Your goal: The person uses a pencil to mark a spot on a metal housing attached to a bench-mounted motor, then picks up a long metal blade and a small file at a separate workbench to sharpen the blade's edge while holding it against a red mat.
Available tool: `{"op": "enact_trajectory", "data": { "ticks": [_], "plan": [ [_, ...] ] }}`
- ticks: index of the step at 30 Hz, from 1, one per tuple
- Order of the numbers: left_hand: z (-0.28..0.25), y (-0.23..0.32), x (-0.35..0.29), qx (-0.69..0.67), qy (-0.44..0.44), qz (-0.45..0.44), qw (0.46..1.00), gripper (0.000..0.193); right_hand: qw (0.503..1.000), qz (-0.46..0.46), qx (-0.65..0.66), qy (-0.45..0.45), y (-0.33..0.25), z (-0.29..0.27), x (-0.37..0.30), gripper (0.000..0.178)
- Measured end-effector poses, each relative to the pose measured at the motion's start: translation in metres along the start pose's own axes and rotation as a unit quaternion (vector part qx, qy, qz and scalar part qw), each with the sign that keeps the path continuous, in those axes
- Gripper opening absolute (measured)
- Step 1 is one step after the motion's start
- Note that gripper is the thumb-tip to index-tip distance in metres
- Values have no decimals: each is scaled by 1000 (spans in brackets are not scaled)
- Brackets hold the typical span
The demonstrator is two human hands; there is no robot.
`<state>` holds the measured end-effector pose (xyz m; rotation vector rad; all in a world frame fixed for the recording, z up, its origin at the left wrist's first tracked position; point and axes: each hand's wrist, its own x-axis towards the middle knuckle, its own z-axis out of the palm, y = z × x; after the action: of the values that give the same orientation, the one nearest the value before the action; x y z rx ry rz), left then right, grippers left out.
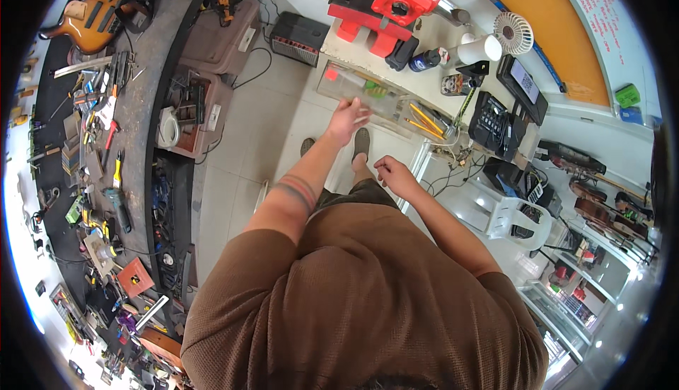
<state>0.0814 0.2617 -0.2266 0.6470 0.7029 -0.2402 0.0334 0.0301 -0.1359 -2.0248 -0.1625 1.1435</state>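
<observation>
Left grip (347, 120) is part-opened, contact uncertain, with the clear drawer (396, 124) at its 1 o'clock; right grip (396, 176) curls, holding state indeterminable. Careless shoving could jolt the yellow pencils (427, 120) at 3 o'clock.

Surface finishes, as seen.
Brown shirt (368, 291): matt, textured cloth. Guitar (79, 31): glossy wood. White chair (541, 222): smooth plastic. Floor tiles (240, 153): smooth, glossy.

Red handwriting (588, 16) on whiteboard (640, 61); square code (524, 82) on black case (535, 109).
</observation>
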Motion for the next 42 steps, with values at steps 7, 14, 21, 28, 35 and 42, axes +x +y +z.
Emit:
{"op": "enact_trajectory", "data": {
  "ticks": [7,14,21,28,35,42],
  "plan": [
    [-58,-31,-96,5,-16,-43,999,25,998,42,21,-34,12,9,-4,24],
    [-56,-37,-117,-56,1,-53,997,21,998,33,23,-51,5,11,5,23],
    [-18,-9,-29,2,48,-32,998,20,996,27,21,-81,-3,3,6,20],
    [-19,74,22,647,66,234,722,41,991,-40,27,-122,4,-2,41,19],
    [-71,80,-122,605,107,179,768,34,979,-43,-78,-183,-40,-50,71,53],
    [-127,37,-279,432,271,182,841,29,968,-77,-23,-239,-125,-10,116,33]
  ]
}}
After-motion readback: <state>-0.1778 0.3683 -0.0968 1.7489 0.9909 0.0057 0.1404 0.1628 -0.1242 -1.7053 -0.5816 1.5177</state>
